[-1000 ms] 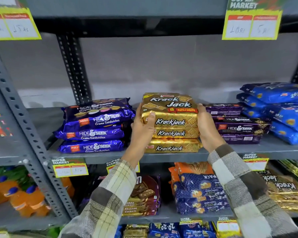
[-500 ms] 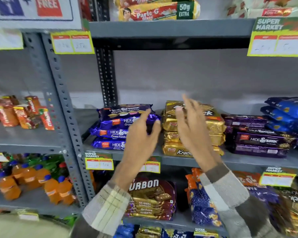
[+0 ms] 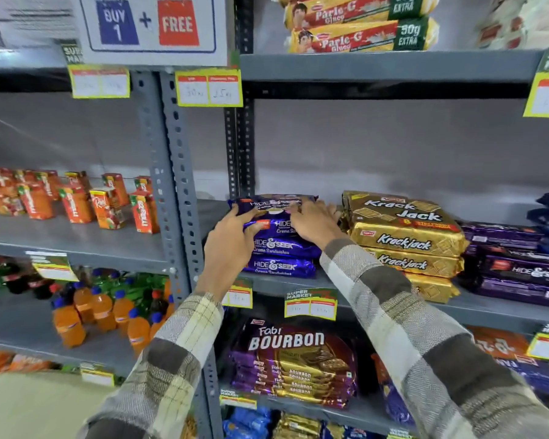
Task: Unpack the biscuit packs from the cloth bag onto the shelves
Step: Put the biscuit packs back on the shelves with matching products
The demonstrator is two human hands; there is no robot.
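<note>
A stack of blue Hide & Seek packs (image 3: pixel 282 245) lies on the grey middle shelf (image 3: pixel 488 308), just right of the upright post. My left hand (image 3: pixel 230 248) clasps the stack's left end, thumb across the front of an upper pack. My right hand (image 3: pixel 314 221) presses on the top pack at the stack's right end, fingers spread. To the right stands a stack of gold Krackjack packs (image 3: pixel 403 239), untouched. A beige, cloth-like shape (image 3: pixel 29 403) fills the bottom left corner; I cannot tell whether it is the bag.
Purple Hide & Seek packs (image 3: pixel 517 267) lie at the right. Fab Bourbon packs (image 3: pixel 295 362) sit one shelf below, Parle-G packs (image 3: pixel 358 30) above. Juice cartons (image 3: pixel 105 204) and orange bottles (image 3: pixel 99 312) fill the left bay. A perforated post (image 3: pixel 178 191) divides the bays.
Both hands let go of the Krackjack stack, moved left and settled on the blue Hide & Seek stack. The view swung up and left.
</note>
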